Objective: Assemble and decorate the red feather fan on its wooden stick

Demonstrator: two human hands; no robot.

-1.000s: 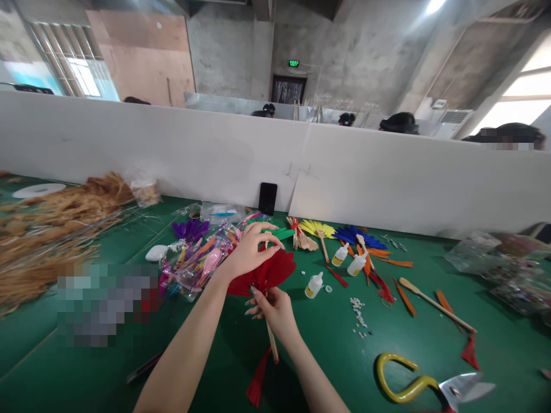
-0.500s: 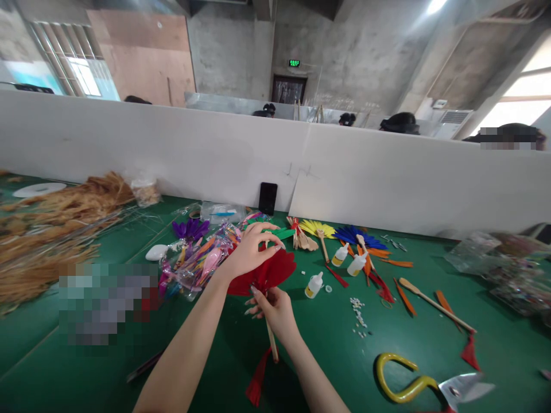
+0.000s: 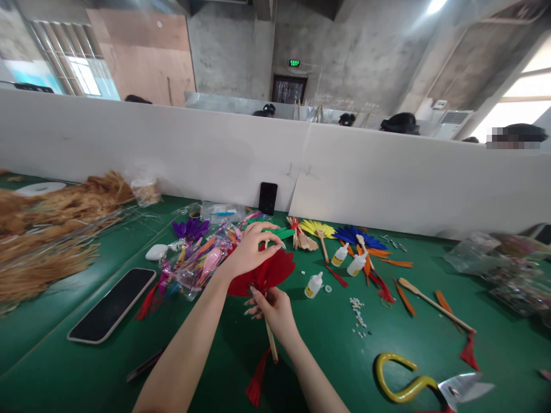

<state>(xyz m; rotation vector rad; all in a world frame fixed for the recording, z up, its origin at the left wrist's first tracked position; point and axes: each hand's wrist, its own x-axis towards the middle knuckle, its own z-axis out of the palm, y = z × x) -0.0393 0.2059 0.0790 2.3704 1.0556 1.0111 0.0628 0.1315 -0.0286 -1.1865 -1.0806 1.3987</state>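
A red feather fan with a wooden handle and a red tassel is held over the green table. My right hand grips it where feathers and handle meet, thumb on the front and fingers behind. Over the fan's upper left part lies my left hand, its fingers bent toward the right and spread apart, with the fingertips near the upper feathers. Whether those fingertips touch a feather cannot be made out. The handle slants down below my right hand.
Three glue bottles, small white beads and yellow-handled scissors lie at the right. Yellow and blue fans are behind. Bagged feathers and a phone are left. A white partition stands behind.
Both hands and the red fan have hardly moved. The phone on the left, blurred out earlier, now shows clearly with a dark screen.
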